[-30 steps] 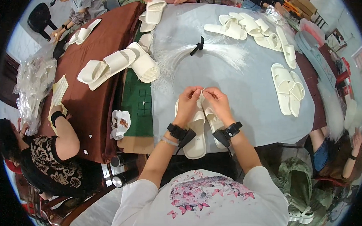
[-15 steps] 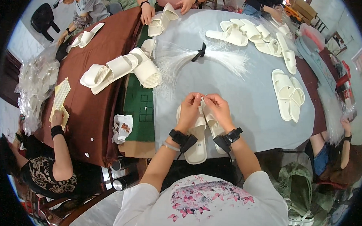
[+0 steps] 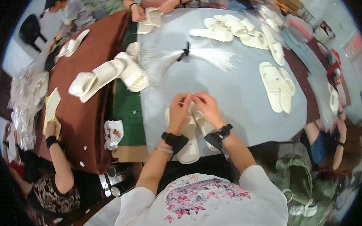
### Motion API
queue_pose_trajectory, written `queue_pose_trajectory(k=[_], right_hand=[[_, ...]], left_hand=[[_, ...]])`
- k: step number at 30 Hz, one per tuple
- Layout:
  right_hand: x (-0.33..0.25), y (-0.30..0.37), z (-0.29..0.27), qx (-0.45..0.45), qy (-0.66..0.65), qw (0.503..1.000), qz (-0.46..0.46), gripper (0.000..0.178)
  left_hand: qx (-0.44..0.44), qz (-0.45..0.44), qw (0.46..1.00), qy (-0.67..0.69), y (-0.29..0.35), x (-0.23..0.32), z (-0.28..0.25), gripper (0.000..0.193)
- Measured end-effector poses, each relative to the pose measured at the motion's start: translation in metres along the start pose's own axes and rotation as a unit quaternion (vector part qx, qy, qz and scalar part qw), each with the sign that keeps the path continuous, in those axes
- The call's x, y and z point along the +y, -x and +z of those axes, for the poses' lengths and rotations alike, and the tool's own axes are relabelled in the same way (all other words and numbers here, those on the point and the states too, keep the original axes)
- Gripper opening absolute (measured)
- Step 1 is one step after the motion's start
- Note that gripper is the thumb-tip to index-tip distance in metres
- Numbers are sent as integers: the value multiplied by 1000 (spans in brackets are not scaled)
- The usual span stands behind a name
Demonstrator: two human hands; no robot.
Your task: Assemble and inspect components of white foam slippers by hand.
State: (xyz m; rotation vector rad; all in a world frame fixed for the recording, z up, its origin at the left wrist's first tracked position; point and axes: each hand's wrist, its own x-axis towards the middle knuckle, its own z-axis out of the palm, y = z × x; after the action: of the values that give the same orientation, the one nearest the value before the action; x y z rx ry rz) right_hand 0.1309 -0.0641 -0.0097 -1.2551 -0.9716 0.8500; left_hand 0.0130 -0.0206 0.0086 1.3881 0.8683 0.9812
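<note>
Close together over the near edge of the grey-covered table, my left hand (image 3: 180, 107) and my right hand (image 3: 206, 107) have their fingertips pinched and almost meeting. Whatever is between the fingers is too small to make out. Beneath them lies a pair of white slippers, the left slipper (image 3: 189, 149) and the right slipper (image 3: 205, 128), toe straps partly covered by my hands. Beyond my fingers rests a bundle of thin clear plastic strands (image 3: 211, 57), bound at its middle by a black band (image 3: 185, 52).
White slippers (image 3: 277, 87) lie at right, with a heap (image 3: 233, 28) behind. More slippers (image 3: 106, 75) cross onto the brown-covered table (image 3: 81, 120). Across from me, a co-worker's hands (image 3: 167, 6) touch slippers (image 3: 153, 18). At left, another person's hand (image 3: 51, 128) holds yellowish paper (image 3: 52, 103).
The whole view has shifted, so the table's things sit further left. My hands keep their pinch over the slippers. The slippers at the far co-worker's hands now lie lower.
</note>
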Motion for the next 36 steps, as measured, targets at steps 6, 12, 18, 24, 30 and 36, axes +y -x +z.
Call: queue_pose_trajectory(k=[6,12,18,24,30,36], right_hand=[[-1,1,5,-11,-36,999,11,16],[-2,0,5,-4,-18,1000,12,15],[-6,2,1,-1,32,999,-17,14],[-8,2,2,-20,46,999,1,14],[9,-4,-4,-5,66,998,-20,15],[0,-1,-4,47,-147,987,40,17]], left_hand=[[37,-13,999,-31,0,-3,-8,14],[48,-49,996,64,0,7,-6,16],[37,-8,999,-35,-1,3,-4,14],[30,24,998,-56,-3,-12,-11,17],[1,13,999,29,-9,-14,-6,15],[79,6,991,110,-2,-3,-5,26]])
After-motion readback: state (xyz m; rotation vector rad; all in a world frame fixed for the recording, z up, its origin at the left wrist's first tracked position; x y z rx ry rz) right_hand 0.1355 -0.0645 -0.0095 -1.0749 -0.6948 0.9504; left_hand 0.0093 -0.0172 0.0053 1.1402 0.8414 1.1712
